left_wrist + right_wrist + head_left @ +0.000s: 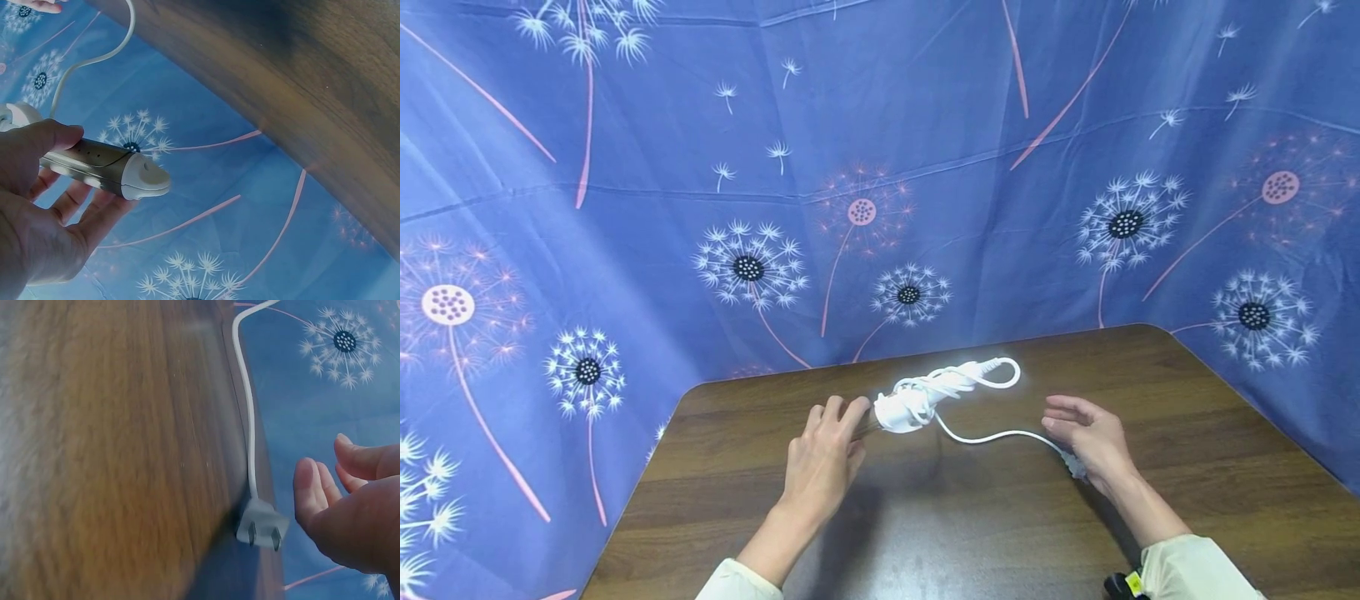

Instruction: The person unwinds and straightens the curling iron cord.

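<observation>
My left hand holds a white hair straightener by its plate end, above the table. In the left wrist view, the thumb lies over the brownish barrel and the fingers are bent beneath it; the white tip sticks out past them. A white cord is wound round the handle, with a loop at its far end. From there a loose length runs right to a two-pin plug. Close to that plug is my right hand, its fingers loosely bent and holding nothing; the right wrist view shows a gap between them.
A brown wooden table with rounded far corners lies below both hands. Behind it hangs a blue cloth with a dandelion print. Something black with a yellow label is at the right sleeve.
</observation>
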{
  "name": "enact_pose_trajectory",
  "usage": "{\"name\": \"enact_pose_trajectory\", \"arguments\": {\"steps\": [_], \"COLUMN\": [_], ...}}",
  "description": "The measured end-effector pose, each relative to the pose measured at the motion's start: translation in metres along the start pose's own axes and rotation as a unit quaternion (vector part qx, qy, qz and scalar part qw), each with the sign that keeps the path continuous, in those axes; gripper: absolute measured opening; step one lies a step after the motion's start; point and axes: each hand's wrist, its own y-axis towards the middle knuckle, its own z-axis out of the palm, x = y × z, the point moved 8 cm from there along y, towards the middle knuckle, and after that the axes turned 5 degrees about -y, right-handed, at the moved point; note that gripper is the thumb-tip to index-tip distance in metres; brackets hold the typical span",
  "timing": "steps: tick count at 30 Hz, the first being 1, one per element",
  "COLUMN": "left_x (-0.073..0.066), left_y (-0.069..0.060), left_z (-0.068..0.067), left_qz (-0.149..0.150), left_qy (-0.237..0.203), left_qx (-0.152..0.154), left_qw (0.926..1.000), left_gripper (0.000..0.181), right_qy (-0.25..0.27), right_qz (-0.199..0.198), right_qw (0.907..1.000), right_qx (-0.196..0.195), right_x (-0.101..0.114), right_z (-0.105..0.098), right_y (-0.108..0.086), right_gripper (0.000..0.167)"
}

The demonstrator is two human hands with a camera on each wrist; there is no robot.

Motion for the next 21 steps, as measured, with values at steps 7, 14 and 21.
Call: {"name": "enact_pose_trajectory", "arguments": {"steps": [7,14,21], "left_x": [-0.001,-0.003,-0.006], "left_y": [0.002,0.004,0.006], "left_z": [-0.002,-0.003,-0.004], "left_qz": [0.002,0.004,0.007], "left_qy": [0.002,-0.001,-0.004], "left_qx": [0.000,-0.001,0.003], "left_qw": [1.0000,1.0000,1.0000], "left_gripper": [0.057,0.058,0.058], "right_qy": [0.007,0.013,0.012], "right_qz": [-0.022,-0.023,-0.023], "right_qw": [0.9995,0.9982,0.9957], "right_qx": [0.023,0.054,0.089], "right_x": [0.007,0.009,0.008], "right_z": [0.022,0.048,0.075], "right_y": [0.010,0.020,0.028], "right_gripper": [0.045,0.046,0.042]}}
